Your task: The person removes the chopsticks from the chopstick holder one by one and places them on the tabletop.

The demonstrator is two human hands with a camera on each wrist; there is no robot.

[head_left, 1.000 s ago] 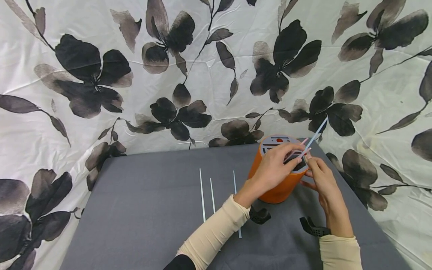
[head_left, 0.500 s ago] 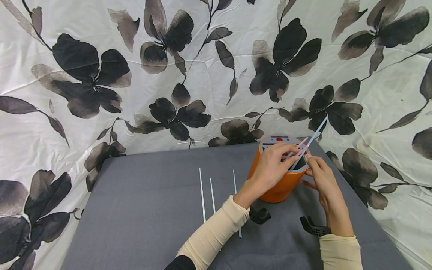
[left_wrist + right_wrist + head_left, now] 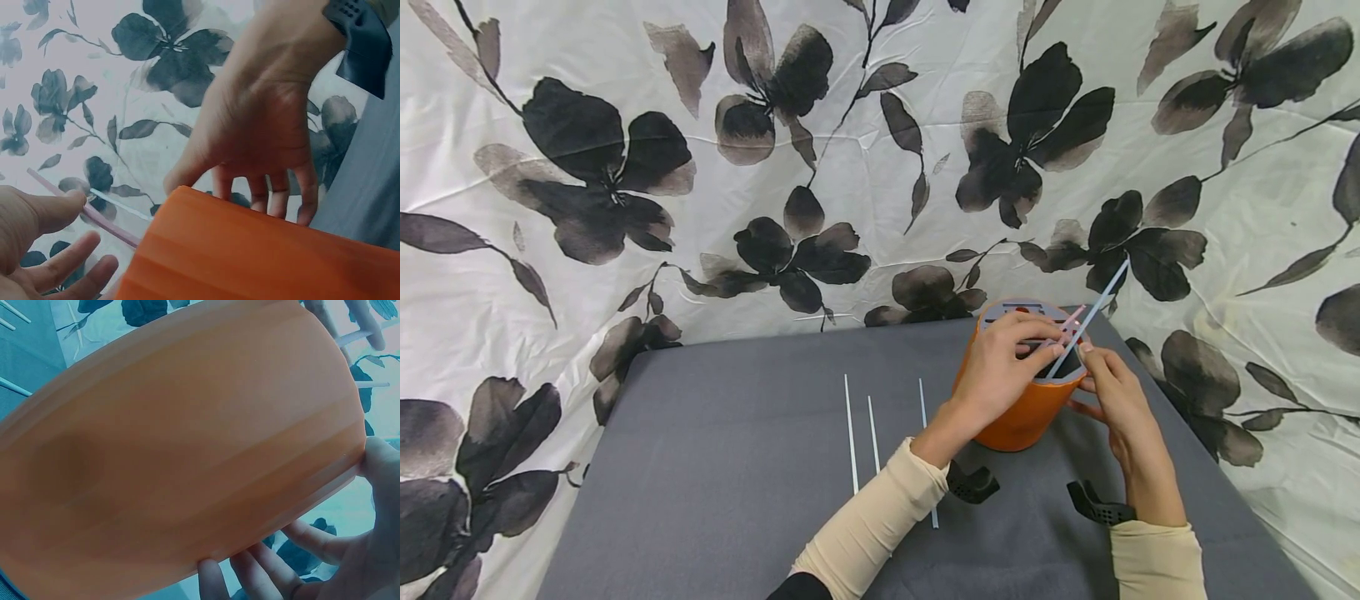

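The pot (image 3: 1026,408) stands on the table (image 3: 737,467), toward its far right corner. My left hand (image 3: 1000,375) rests on the pot's top; my right hand (image 3: 1112,400) lies against its right side. Two sticks (image 3: 1090,317) lean out of the pot's top, slanting up and to the right, between my hands. Three sticks (image 3: 872,433) lie side by side on the table, left of the pot. The cloth (image 3: 850,167) hangs behind the table.

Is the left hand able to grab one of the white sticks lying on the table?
Probably yes. The left hand rests atop the orange container, and the white sticks lie just beside its forearm on the grey table, nothing blocking them.
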